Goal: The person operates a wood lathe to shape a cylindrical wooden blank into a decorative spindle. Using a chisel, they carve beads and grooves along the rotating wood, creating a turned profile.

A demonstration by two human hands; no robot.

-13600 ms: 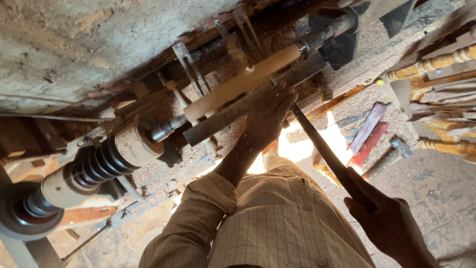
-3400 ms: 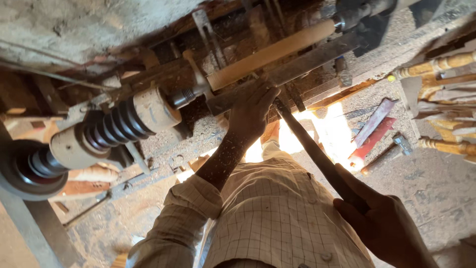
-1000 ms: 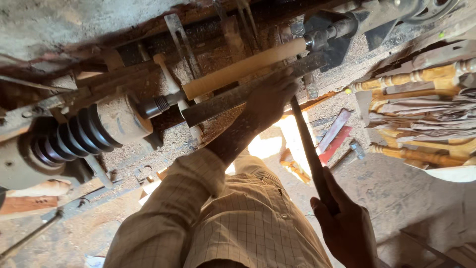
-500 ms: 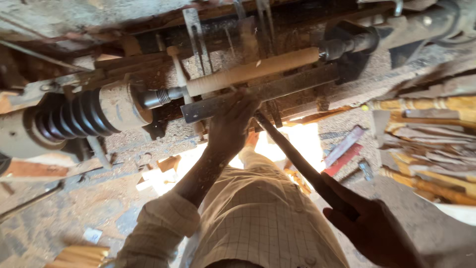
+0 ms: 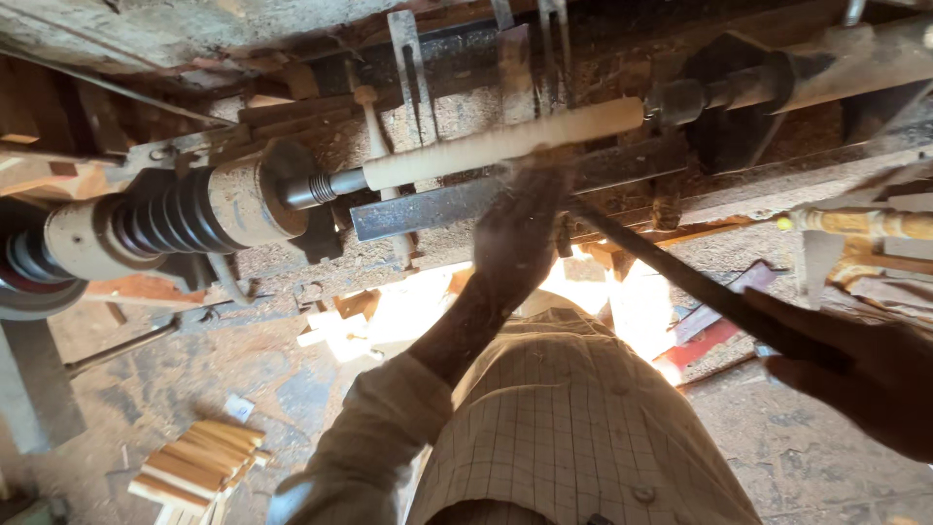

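A: Head view: pale wooden spindle [image 5: 501, 146] mounted between the lathe centres, above the flat steel tool rest [image 5: 466, 202]. Risk?

B: My guess: chisel [image 5: 680, 277] digs in if its tip lifts off the rest; the grip sits far back.

A: Fingers?

B: Left hand [image 5: 520, 233] presses the blade end onto the rest, fingers curled together. Right hand [image 5: 860, 374] is clamped around the chisel handle.

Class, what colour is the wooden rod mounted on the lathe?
The wooden rod is pale cream, bare wood, seen best in the head view.
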